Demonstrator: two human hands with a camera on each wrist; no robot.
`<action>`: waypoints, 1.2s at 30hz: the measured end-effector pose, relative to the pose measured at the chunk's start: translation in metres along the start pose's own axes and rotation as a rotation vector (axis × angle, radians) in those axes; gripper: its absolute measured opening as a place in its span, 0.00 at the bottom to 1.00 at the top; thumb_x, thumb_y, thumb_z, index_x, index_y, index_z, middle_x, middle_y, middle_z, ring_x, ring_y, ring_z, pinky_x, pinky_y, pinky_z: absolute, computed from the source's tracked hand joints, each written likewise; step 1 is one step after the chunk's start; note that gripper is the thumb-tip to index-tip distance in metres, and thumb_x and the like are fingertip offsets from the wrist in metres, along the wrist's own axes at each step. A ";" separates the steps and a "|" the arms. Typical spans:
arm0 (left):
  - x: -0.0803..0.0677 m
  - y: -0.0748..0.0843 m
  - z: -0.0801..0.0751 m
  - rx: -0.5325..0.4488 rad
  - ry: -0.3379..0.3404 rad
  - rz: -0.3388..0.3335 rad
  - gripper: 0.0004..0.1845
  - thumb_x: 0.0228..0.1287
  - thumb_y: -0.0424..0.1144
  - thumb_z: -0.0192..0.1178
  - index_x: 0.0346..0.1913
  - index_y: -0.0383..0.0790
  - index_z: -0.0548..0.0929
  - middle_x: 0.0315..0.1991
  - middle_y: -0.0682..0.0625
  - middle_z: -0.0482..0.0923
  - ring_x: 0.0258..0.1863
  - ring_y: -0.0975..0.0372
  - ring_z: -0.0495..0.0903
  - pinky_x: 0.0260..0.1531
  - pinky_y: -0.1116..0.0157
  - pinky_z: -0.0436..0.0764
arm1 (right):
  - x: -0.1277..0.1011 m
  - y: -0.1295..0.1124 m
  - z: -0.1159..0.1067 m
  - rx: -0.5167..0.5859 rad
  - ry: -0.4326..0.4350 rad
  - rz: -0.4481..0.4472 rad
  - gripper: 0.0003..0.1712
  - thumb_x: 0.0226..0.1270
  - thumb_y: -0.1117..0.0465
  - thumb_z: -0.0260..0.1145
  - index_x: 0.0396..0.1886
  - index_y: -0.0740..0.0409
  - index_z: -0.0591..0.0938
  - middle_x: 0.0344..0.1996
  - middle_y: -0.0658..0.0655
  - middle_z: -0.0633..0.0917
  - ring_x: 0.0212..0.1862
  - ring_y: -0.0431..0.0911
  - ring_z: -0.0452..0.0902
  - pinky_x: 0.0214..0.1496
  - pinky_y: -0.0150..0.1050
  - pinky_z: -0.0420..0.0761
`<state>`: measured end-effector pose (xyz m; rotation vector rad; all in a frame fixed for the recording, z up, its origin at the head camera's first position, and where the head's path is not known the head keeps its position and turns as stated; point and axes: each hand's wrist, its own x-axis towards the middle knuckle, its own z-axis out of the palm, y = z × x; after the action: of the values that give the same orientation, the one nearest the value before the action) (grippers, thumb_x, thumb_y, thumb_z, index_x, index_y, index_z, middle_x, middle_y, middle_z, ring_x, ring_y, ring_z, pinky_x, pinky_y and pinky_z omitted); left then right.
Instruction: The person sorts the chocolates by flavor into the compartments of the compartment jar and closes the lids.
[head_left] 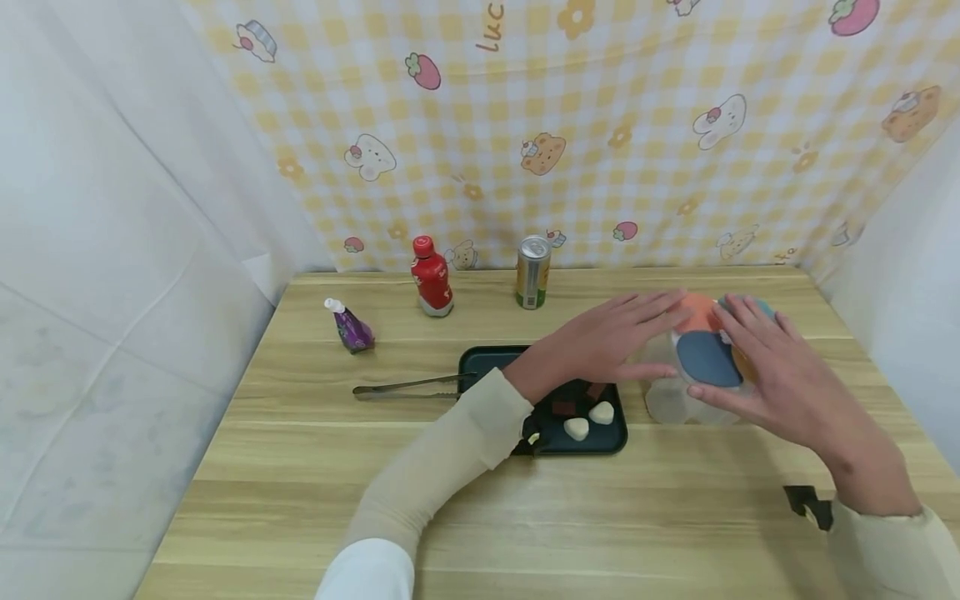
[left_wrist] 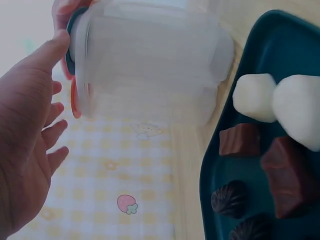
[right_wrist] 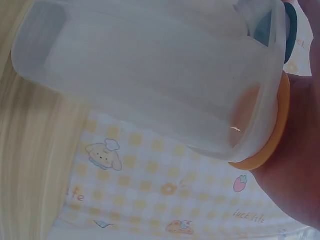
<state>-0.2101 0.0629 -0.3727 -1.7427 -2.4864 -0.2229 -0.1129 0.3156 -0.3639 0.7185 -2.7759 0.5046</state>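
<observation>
A translucent storage container point(head_left: 663, 402) stands upright on the right of the table, its round lid point(head_left: 708, 360) bearing orange, dark blue and teal flaps. My left hand point(head_left: 611, 337) reaches across to the lid's left side, fingers extended, thumb at the rim in the left wrist view. From the right, my right hand point(head_left: 787, 375) lies over the lid with its fingers straight and spread. In the right wrist view, an orange flap point(right_wrist: 277, 132) sits beside the right palm. No contents show through the container's cloudy wall.
Left of the container lies a dark tray point(head_left: 618, 433) with white pieces point(head_left: 588, 421), brown blocks point(left_wrist: 240, 140) and dark swirled pieces point(left_wrist: 230, 198), partly under my left arm. Tongs point(head_left: 408, 386) lean onto it. Behind stand a red bottle point(head_left: 432, 279), a can point(head_left: 533, 275) and a purple pouch point(head_left: 352, 329).
</observation>
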 end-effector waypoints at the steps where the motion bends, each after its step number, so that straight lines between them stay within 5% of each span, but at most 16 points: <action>1: 0.003 -0.001 0.000 -0.011 -0.004 -0.002 0.44 0.77 0.65 0.48 0.83 0.42 0.50 0.83 0.46 0.40 0.81 0.62 0.38 0.75 0.65 0.36 | 0.001 0.000 0.000 -0.010 -0.005 -0.003 0.62 0.55 0.42 0.80 0.79 0.68 0.61 0.77 0.72 0.58 0.78 0.66 0.49 0.76 0.64 0.44; 14: 0.015 -0.001 0.007 -0.201 -0.071 -0.020 0.44 0.78 0.62 0.50 0.83 0.43 0.46 0.83 0.50 0.39 0.78 0.68 0.29 0.69 0.74 0.29 | 0.006 -0.001 0.004 -0.037 -0.067 0.026 0.62 0.60 0.40 0.77 0.82 0.64 0.56 0.77 0.73 0.58 0.78 0.67 0.50 0.78 0.58 0.42; 25: 0.016 -0.001 0.021 -0.027 0.098 0.035 0.43 0.74 0.56 0.60 0.81 0.38 0.56 0.81 0.44 0.50 0.81 0.58 0.44 0.72 0.71 0.36 | 0.002 0.003 0.011 -0.133 -0.020 -0.035 0.58 0.64 0.37 0.72 0.81 0.65 0.58 0.77 0.70 0.60 0.78 0.64 0.52 0.78 0.57 0.45; 36: 0.015 -0.002 0.031 0.033 0.224 0.065 0.42 0.71 0.55 0.63 0.79 0.36 0.63 0.79 0.43 0.57 0.79 0.58 0.51 0.72 0.72 0.41 | 0.000 0.004 0.017 -0.153 0.066 -0.077 0.55 0.68 0.33 0.66 0.79 0.68 0.62 0.75 0.71 0.65 0.77 0.63 0.57 0.78 0.55 0.48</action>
<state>-0.2168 0.0817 -0.4008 -1.6807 -2.2605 -0.3485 -0.1170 0.3127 -0.3812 0.7554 -2.6781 0.2912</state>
